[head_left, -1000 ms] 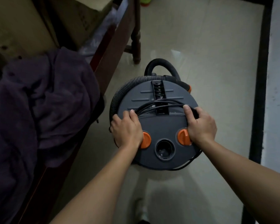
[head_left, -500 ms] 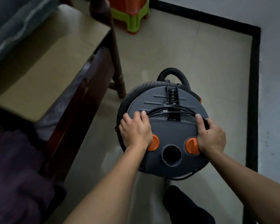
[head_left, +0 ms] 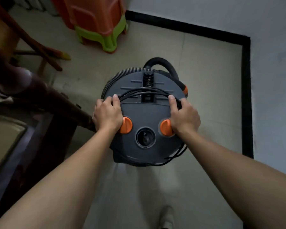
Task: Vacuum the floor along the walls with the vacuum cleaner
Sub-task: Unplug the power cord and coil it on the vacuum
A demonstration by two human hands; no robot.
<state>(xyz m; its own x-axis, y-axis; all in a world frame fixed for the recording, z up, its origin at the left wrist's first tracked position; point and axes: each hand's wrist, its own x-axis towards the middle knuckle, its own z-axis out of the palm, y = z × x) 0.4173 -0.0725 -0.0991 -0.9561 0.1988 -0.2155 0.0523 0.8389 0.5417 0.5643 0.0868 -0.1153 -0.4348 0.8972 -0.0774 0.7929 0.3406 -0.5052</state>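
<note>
Both forearms bare, stretched forward and down, converging slightly. Left hand (head_left: pixel 107 116) grips left rim of vacuum cleaner (head_left: pixel 145 113), fingers curled over edge. Right hand (head_left: pixel 184 118) grips right rim likewise, one finger lying along top. Fingertips past rim hidden, probably wrapped under.

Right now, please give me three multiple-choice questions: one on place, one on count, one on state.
1. Where are the stools? A beside the right wall; B ahead of the vacuum cleaner, to the left; C behind the person.
2. How many orange knobs are on top of it? A one; B two; C four.
3. What do the left hand and right hand do? A hang free; B point; C grip the vacuum cleaner.
Answers: B, they stand near the far wall; B, one knob beside each hand; C, fingers curl over its edge.
</note>
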